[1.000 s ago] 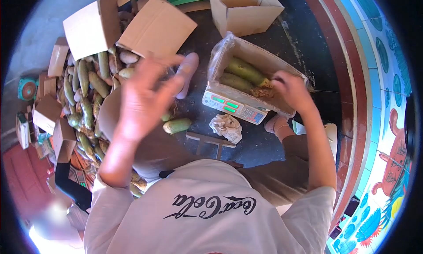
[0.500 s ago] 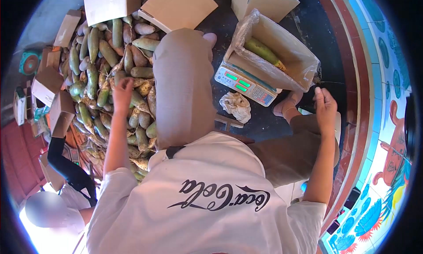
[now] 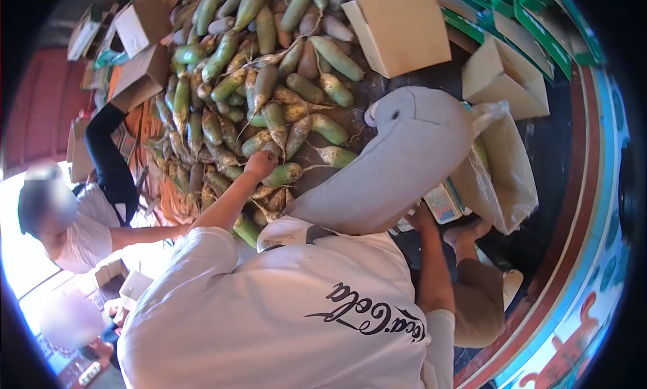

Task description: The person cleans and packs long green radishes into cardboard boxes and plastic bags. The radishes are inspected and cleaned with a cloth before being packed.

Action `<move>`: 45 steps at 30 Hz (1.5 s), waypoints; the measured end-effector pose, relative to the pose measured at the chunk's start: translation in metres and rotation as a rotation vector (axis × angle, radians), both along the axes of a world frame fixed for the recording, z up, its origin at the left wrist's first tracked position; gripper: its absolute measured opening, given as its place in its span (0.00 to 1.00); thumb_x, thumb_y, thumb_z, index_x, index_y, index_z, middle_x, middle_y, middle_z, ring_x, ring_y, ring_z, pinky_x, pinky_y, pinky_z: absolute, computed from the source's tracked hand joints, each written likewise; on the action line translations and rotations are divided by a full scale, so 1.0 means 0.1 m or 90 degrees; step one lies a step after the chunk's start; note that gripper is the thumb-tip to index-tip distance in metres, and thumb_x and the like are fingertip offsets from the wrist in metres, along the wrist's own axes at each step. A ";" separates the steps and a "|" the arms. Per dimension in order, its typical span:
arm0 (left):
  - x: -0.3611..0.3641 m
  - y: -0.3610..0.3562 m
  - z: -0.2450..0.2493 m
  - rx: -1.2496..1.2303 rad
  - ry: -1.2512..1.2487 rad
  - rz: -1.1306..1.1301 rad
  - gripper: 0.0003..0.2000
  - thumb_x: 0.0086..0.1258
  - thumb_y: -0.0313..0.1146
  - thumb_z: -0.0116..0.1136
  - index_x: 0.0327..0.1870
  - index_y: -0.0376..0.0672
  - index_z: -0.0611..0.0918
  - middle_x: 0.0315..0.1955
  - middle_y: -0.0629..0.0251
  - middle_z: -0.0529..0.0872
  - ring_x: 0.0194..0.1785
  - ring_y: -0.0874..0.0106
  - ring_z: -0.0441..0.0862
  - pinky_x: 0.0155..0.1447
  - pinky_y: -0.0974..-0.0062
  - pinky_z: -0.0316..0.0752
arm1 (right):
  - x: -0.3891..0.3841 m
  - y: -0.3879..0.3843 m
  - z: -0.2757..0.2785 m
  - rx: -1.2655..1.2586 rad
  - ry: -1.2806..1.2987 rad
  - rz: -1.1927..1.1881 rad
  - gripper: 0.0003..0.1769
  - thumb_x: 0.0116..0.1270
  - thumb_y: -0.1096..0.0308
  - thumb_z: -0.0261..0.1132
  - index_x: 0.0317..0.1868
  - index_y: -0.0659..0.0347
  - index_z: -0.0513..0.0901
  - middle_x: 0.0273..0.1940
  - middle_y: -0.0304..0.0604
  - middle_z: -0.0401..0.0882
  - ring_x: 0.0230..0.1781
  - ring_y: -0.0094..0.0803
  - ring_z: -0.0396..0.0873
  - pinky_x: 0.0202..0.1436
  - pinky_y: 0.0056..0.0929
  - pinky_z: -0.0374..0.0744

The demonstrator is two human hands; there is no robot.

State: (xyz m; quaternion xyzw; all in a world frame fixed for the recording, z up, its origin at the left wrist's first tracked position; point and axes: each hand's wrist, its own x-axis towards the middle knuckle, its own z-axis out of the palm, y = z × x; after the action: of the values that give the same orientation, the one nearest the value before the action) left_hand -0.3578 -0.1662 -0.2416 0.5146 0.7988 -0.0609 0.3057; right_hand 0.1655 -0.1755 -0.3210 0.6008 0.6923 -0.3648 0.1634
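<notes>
Radishes (image 3: 255, 5) lie in a big pile (image 3: 180, 106). They are long and green or brown, and many have dirt and thin roots on them. The left hand (image 3: 261, 163) is at the near edge of the pile. Its fingers are bent down on a brown radish (image 3: 271, 148). I cannot tell if they grip it.

The right hand (image 3: 419, 217) is well to the right of the pile, low down, past the bent leg (image 3: 404, 153). It is near the scale (image 3: 441, 201) and by a bit of white cloth (image 3: 404, 224). The leg hides some of it, so I cannot tell if it is open or closed.

Right of the pile, past the leg, a box (image 3: 515, 163) with clear plastic stands next to the scale. Some green shows inside it. A shut box (image 3: 401, 35) is just right of the top of the pile. An open box (image 3: 502, 85) is farther right. Left of the pile, a person (image 3: 87, 217) reaches a dark sleeve (image 3: 108, 153) to a small box (image 3: 141, 75).
</notes>
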 end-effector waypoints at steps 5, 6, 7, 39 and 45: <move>-0.08 -0.28 0.12 -0.012 -0.022 0.056 0.17 0.59 0.44 0.54 0.39 0.38 0.82 0.38 0.44 0.81 0.45 0.53 0.79 0.51 0.61 0.73 | -0.07 -0.28 -0.29 -0.028 0.191 -0.138 0.38 0.48 0.51 0.70 0.57 0.61 0.71 0.60 0.59 0.65 0.58 0.46 0.70 0.59 0.38 0.70; -0.09 -0.30 0.08 -0.016 -0.015 0.074 0.17 0.59 0.43 0.54 0.40 0.39 0.82 0.38 0.45 0.81 0.45 0.53 0.79 0.51 0.61 0.73 | 0.04 -0.33 -0.48 -0.029 0.169 -0.112 0.36 0.48 0.51 0.70 0.54 0.64 0.74 0.59 0.59 0.67 0.58 0.46 0.71 0.59 0.38 0.71; -0.10 -0.31 0.04 -0.022 -0.008 0.093 0.16 0.59 0.43 0.54 0.40 0.40 0.82 0.38 0.46 0.82 0.45 0.53 0.79 0.51 0.61 0.73 | 0.12 -0.34 -0.53 -0.047 0.158 -0.069 0.33 0.48 0.52 0.69 0.51 0.66 0.75 0.55 0.59 0.70 0.55 0.45 0.72 0.56 0.38 0.72; -0.13 0.81 0.04 0.247 0.160 0.431 0.23 0.56 0.43 0.62 0.51 0.45 0.70 0.45 0.54 0.76 0.50 0.55 0.75 0.50 0.60 0.71 | 0.10 -0.12 0.80 0.010 -0.044 0.126 0.26 0.61 0.57 0.55 0.59 0.56 0.71 0.59 0.51 0.69 0.58 0.46 0.70 0.57 0.39 0.71; -0.25 0.84 0.08 0.110 0.334 0.177 0.14 0.59 0.47 0.58 0.40 0.50 0.82 0.43 0.61 0.77 0.48 0.57 0.76 0.48 0.59 0.72 | 0.23 -0.12 0.78 -0.040 -0.070 0.130 0.26 0.62 0.57 0.54 0.60 0.56 0.70 0.61 0.49 0.68 0.61 0.45 0.66 0.61 0.39 0.68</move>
State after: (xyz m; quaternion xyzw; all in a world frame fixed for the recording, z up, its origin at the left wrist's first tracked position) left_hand -0.3831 -0.0825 -0.2334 0.3908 0.9155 -0.0812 0.0497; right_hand 0.1887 -0.1875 -0.2428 0.5411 0.7281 -0.3341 0.2560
